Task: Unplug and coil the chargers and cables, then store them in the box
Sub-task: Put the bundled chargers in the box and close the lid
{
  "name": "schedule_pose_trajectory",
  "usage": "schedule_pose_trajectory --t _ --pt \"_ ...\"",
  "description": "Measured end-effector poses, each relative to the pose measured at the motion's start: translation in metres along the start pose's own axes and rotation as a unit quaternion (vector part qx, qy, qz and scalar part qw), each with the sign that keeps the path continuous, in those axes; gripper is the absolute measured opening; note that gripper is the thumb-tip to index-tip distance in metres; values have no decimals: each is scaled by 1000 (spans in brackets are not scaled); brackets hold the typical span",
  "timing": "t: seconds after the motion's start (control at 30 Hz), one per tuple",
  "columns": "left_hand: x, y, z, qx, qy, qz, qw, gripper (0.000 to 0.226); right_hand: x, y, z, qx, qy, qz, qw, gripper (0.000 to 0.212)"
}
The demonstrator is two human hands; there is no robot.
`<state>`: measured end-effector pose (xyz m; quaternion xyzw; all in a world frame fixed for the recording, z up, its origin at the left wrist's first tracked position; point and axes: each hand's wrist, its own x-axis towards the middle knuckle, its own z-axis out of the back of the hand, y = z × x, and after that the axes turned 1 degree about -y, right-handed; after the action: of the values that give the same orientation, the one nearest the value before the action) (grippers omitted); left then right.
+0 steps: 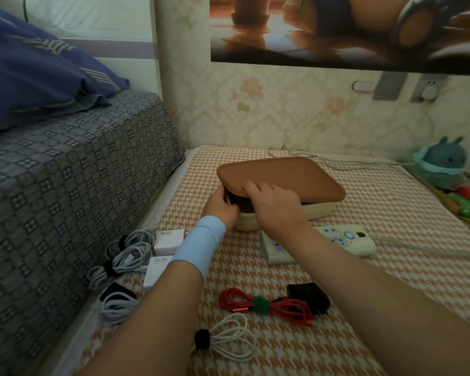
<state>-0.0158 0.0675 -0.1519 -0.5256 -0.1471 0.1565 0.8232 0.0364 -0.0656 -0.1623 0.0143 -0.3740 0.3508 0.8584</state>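
Observation:
A cream box (320,211) with a terracotta lid (280,176) sits mid-table. The lid is tilted, its near edge raised off the box. My left hand (219,208) grips the box's near left corner. My right hand (273,206) holds the lid's near edge, fingers curled over it. On the table lie a coiled red cable (266,306) with a green tie, a black charger (310,295), a coiled white cable (228,339) with a black tie, two white chargers (168,241) marked 90W and GaN, and several coiled grey cables (125,259).
A white power strip (345,240) lies just in front of the box, its cord running right. A bed with a patterned cover (65,185) borders the table's left side. A blue plush toy (442,164) and small toys sit at the far right.

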Motion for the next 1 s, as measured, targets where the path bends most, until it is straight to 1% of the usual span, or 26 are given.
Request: schedule_pose_trajectory --t 0.1,0.2,0.27,0.33,0.4,0.43,0.47,0.6,0.67,0.7,0.77,0.83,0.9,0.93,1.0 --pt "0 1 0 8 3 1 1000 44 -1 4 -1 -7 -32 -15 999 24" --pt "1 1 -1 5 0 11 1000 24 17 -3 11 -14 -99 -65 993 22" --pt "2 1 0 20 5 14 1000 22 28 -15 19 -2 -119 -57 991 24" --pt "2 1 2 33 14 9 999 23 24 -29 19 17 -74 -13 997 25" --pt "5 2 3 49 26 4 998 34 12 -37 14 34 20 15 999 25" --pt "6 3 5 62 31 6 998 40 5 -39 12 36 73 16 996 30" --pt "6 4 6 76 35 7 996 44 0 -41 11 33 105 13 994 36" --pt "7 0 8 149 11 -3 989 49 0 -48 25 -1 75 15 997 53" --pt "3 -11 7 186 -18 -37 982 56 -1 -48 36 -15 60 9 998 61" --pt "-1 -20 5 187 -31 -66 980 60 -2 -49 41 -24 51 6 998 62" --pt "-11 -43 1 161 -31 -129 978 66 -6 -51 55 -38 38 10 999 58" --pt "-24 -68 -5 165 -9 -183 969 65 -10 -56 68 -52 29 17 998 50" --pt "-35 -86 -13 162 29 -217 962 53 -13 -61 90 -85 62 21 994 52" --pt "-42 -94 -18 153 54 -216 963 48 -16 -63 104 -112 103 9 988 53" --pt "-57 -104 -30 157 100 -203 961 46 -25 -68 126 -140 180 -26 973 46"
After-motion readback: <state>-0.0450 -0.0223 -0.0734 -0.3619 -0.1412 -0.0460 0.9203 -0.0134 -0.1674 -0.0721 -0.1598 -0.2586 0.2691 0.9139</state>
